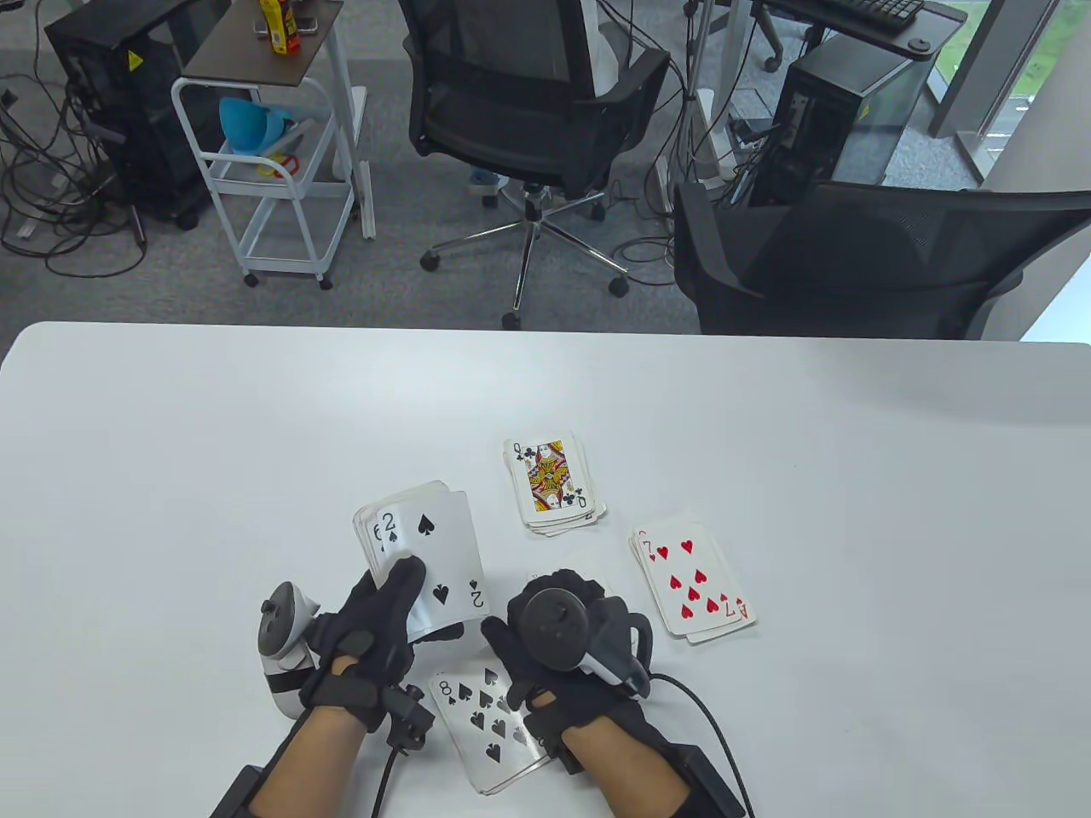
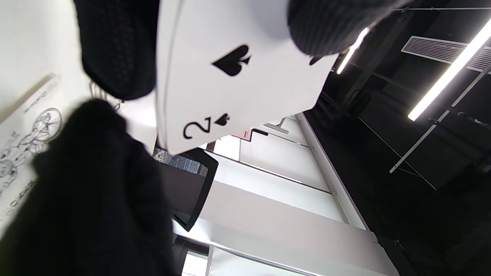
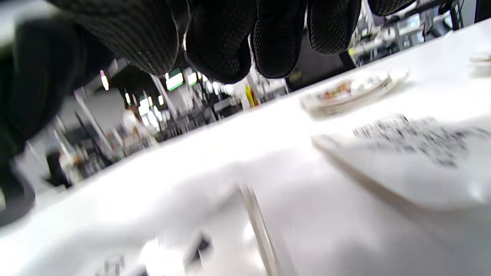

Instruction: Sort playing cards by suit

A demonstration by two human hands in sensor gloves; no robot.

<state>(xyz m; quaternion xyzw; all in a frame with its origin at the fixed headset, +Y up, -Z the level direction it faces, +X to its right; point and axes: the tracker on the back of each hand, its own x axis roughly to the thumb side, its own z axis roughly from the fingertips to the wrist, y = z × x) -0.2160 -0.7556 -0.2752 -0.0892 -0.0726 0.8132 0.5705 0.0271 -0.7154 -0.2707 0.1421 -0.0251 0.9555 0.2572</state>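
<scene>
My left hand [image 1: 388, 609] holds a face-up stack of cards [image 1: 426, 545] above the table, the 2 of spades on top. My thumb [image 2: 330, 23] presses on that card [image 2: 238, 76] in the left wrist view. My right hand [image 1: 558, 609] hovers low over the table with its fingers [image 3: 222, 42] curled and nothing in them. It covers most of a card [image 1: 599, 569] whose suit I cannot tell. Three face-up piles lie on the table: spades topped by the 8 [image 1: 486, 724], clubs topped by the queen [image 1: 554, 486], hearts topped by the 7 [image 1: 695, 588].
The white table [image 1: 213, 443] stretches wide to the left, right and back. Two black office chairs [image 1: 852, 256] stand beyond its far edge. In the right wrist view the queen pile [image 3: 353, 90] and a card with blurred dark print [image 3: 414, 153] lie close by.
</scene>
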